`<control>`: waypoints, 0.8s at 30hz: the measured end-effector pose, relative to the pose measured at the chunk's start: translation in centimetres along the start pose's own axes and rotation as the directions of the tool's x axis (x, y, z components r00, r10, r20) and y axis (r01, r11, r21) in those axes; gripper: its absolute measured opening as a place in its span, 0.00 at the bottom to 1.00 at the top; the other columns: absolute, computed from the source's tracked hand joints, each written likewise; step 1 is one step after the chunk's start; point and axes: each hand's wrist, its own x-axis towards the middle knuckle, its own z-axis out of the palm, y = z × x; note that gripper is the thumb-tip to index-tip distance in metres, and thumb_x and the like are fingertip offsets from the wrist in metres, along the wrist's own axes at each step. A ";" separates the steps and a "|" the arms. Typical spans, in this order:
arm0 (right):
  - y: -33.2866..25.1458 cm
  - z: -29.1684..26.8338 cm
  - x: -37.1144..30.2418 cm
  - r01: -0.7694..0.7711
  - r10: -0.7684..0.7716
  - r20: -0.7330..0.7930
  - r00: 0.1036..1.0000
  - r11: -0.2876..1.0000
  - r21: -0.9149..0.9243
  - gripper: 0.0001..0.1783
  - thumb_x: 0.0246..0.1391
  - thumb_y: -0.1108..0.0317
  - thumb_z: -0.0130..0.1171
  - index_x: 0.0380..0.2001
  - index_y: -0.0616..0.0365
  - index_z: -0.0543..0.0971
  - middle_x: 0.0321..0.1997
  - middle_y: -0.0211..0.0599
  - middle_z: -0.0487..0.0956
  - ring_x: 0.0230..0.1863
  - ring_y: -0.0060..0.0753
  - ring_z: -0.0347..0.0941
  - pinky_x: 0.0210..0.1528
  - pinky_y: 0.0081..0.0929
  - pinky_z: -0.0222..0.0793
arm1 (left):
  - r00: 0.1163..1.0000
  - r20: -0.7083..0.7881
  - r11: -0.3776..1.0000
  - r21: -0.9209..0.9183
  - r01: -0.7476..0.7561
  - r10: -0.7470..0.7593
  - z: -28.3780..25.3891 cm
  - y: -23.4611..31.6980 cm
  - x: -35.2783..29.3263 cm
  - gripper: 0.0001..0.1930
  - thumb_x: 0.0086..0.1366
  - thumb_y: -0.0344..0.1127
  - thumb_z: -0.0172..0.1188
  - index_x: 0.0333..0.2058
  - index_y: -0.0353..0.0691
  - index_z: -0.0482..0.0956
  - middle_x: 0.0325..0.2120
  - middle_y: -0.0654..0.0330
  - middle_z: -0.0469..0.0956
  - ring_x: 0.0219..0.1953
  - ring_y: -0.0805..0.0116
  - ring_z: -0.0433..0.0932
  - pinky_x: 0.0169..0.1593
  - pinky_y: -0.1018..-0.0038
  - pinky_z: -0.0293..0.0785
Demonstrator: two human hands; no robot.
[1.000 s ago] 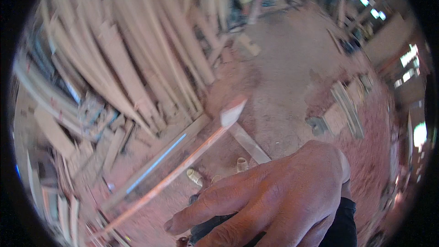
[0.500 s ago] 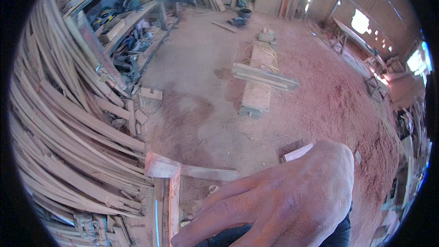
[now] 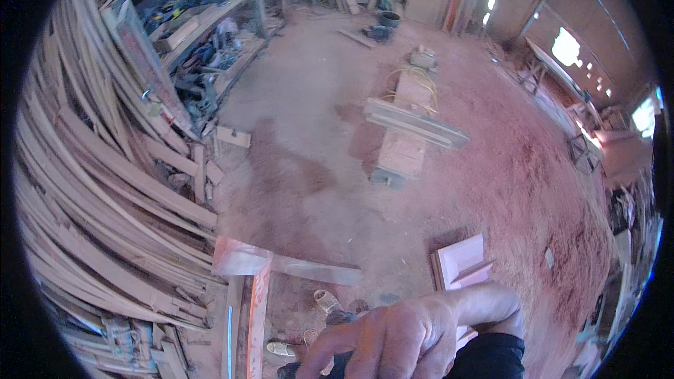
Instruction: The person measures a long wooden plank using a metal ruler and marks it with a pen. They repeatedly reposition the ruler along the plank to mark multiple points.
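From the lower right my right hand (image 3: 400, 337) reaches across close to the camera, its back toward me and the wrist sharply bent. A dark sleeve (image 3: 495, 354) ends below the wrist. The fingers point left and down, bent but apart, with nothing seen in them; some tips run past the lower edge. Beyond the wrist lies a pale pinkish framed wooden panel (image 3: 460, 256), partly hidden by the hand. Light-coloured footwear (image 3: 326, 300) shows on the floor beside the fingers. My left hand is out of view.
Long thin timber strips (image 3: 105, 203) are stacked along the left. A plank (image 3: 295, 267) and an orange-edged board (image 3: 258, 316) meet at lower left. Boards lie across a low bench (image 3: 404, 151) mid-floor. Reddish shavings (image 3: 519, 203) cover the right side. A cluttered shelf (image 3: 203, 28) stands far left.
My right hand has dropped lower and drawn back, its fingers more bent. More of the framed panel and the footwear now shows. The view has shifted slightly.
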 end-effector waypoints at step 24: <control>3.2 9.1 -48.6 -0.771 0.690 -0.465 -0.555 -0.636 -0.025 0.17 0.70 0.62 0.59 0.56 0.55 0.83 0.46 0.44 0.87 0.50 0.49 0.84 0.59 0.46 0.75 | 0.894 -0.368 0.920 -0.377 0.110 -0.258 11.7 -19.6 -24.4 0.21 0.74 0.43 0.65 0.59 0.39 0.78 0.39 0.51 0.89 0.35 0.63 0.88 0.38 0.63 0.84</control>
